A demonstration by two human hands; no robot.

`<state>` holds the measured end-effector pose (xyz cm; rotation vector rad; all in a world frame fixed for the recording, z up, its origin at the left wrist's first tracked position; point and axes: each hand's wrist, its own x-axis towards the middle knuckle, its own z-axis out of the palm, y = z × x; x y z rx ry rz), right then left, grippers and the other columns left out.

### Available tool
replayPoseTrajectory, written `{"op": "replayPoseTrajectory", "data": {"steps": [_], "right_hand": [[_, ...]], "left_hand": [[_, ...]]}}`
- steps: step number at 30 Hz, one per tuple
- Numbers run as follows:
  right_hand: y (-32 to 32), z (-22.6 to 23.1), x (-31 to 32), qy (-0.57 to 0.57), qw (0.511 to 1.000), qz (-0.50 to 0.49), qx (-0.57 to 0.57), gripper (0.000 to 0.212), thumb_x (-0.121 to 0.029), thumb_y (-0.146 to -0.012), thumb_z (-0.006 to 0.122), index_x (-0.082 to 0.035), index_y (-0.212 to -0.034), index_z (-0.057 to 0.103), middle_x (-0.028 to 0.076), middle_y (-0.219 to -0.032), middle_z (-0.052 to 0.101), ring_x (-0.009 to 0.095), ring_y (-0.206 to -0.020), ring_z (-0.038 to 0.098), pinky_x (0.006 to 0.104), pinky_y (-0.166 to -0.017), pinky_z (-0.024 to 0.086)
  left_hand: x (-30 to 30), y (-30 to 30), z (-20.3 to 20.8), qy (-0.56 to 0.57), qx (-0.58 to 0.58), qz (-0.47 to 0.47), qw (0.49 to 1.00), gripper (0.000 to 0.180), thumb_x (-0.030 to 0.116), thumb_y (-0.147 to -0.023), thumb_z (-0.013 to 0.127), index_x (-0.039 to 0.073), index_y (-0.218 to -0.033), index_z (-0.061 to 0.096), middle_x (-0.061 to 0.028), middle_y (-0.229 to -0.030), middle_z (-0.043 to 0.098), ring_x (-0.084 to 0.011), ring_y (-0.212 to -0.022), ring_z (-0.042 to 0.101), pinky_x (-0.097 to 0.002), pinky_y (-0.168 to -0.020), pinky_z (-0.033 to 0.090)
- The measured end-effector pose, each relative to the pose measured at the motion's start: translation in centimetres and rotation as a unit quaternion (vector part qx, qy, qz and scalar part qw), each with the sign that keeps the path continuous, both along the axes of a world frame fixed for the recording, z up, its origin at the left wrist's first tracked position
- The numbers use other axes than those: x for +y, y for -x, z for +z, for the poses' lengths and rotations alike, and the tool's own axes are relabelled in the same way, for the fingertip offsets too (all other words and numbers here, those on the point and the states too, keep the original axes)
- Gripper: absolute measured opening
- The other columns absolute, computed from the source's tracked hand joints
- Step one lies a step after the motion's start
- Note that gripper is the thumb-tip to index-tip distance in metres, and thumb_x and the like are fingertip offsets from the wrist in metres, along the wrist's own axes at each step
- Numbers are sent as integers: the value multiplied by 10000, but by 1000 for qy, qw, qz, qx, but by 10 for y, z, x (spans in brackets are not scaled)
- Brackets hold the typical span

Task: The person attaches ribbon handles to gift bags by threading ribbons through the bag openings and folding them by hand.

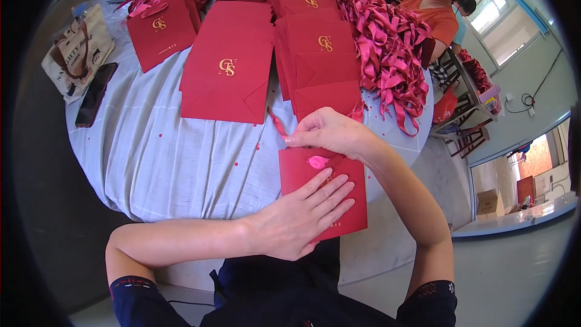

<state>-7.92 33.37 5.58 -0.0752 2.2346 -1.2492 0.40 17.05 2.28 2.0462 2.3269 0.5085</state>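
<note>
In the head view, the left hand (302,215) lies flat on a small red bag (357,197), its fingers slightly apart; the bag sits at the near edge of the cloth-covered table (157,157), in front of the person; the right hand (331,133), just above the bag's upper edge, has thumb and forefinger pinched on a red ribbon (276,123); stacks of red bags (227,36) lie beyond, with a tangled ribbon heap (393,48) to their right and a dark phone (97,94) well to the left.
</note>
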Motion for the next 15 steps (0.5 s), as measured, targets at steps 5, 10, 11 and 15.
{"op": "replayPoseTrajectory", "data": {"steps": [5, 10, 11, 15], "right_hand": [[-2, -10, 0, 72, 997, -17, 24, 150, -133, -862, 691, 9, -842, 650, 37, -772, 664, 74, -719, 605, 210, -636, 467], [-3, -22, -11, -47, 975, 15, 216, 153, -78, -819, 704, 6, -782, 583, 56, -709, 617, 90, -638, 597, 248, -560, 462], [-4, -26, -12, -47, 975, 12, 216, 153, -78, -819, 704, 6, -782, 583, 56, -709, 617, 90, -638, 597, 248, -560, 462], [-7, -33, -13, -69, 898, 56, 432, 154, -70, -789, 719, 12, -792, 589, 72, -708, 552, 138, -586, 580, 293, -536, 446]], "left_hand": [[1, -1, -3, -3, -13, -1, 1000, 898, 332, -712, 653, -35, -1440, 275, -247, -1499, 243, -362, -1421, 202, -512, -1168, 89], [0, -1, -3, 21, -3, -3, 1000, 868, 346, -735, 624, -49, -1429, 284, -262, -1481, 267, -378, -1410, 215, -501, -1165, 106], [0, 0, -3, 24, 11, -6, 1000, 837, 366, -766, 589, -62, -1421, 291, -274, -1467, 285, -385, -1403, 224, -495, -1161, 118], [1, 1, -2, 23, 16, -6, 1000, 831, 364, -767, 589, -58, -1420, 295, -269, -1466, 291, -387, -1401, 227, -495, -1161, 121]]}}
